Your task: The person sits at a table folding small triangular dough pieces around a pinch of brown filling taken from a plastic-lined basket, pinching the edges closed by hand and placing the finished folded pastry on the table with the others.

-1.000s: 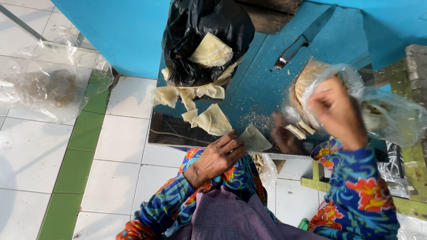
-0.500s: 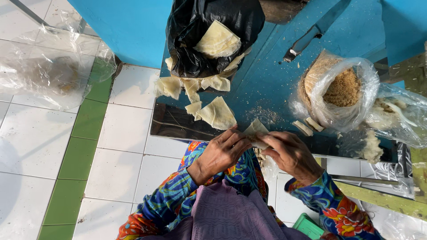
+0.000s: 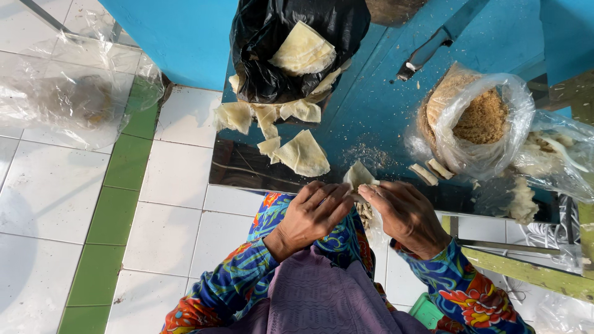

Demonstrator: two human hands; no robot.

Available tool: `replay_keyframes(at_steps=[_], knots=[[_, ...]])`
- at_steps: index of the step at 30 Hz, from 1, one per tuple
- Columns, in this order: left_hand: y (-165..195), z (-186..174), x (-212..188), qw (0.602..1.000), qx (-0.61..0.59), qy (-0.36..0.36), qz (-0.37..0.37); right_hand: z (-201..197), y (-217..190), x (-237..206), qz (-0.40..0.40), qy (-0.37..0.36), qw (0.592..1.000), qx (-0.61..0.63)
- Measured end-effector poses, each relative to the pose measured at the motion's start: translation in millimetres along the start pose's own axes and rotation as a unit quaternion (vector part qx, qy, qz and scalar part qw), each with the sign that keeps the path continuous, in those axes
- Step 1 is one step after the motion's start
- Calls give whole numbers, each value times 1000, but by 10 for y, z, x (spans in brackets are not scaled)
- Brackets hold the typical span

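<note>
Head view: left hand [image 3: 311,214] and right hand [image 3: 405,216] pinch a wrapper [image 3: 358,175].

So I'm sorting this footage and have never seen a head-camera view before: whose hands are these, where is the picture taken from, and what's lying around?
The camera sits on the person's head and looks straight down, so both hands are their own. The left hand and right hand meet over the lap and together hold a thin pale wrapper, seemingly folding it. In front is a blue table. On it lie a black bag with more pale sheets, some loose folded pieces, a clear bag of brown crumbs, two small rolled pieces and a knife. Below is a white and green tiled floor.
</note>
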State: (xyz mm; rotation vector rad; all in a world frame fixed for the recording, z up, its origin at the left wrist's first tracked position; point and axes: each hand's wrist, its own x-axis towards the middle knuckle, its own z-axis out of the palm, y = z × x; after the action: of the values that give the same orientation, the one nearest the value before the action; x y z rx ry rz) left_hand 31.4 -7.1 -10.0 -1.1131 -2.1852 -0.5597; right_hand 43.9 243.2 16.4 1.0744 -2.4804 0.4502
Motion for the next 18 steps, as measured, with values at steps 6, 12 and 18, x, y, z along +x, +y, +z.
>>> replay_keyframes(at_steps=[6, 12, 18], knots=[[-23, 50, 2, 999, -12, -34, 6, 40, 10, 39, 10, -12, 998, 67], [-81, 158, 1, 999, -35, -34, 13, 91, -61, -36, 15, -23, 999, 17], [-99, 309, 201, 986, -99, -84, -105, 86, 16, 273, 239, -60, 955, 165]])
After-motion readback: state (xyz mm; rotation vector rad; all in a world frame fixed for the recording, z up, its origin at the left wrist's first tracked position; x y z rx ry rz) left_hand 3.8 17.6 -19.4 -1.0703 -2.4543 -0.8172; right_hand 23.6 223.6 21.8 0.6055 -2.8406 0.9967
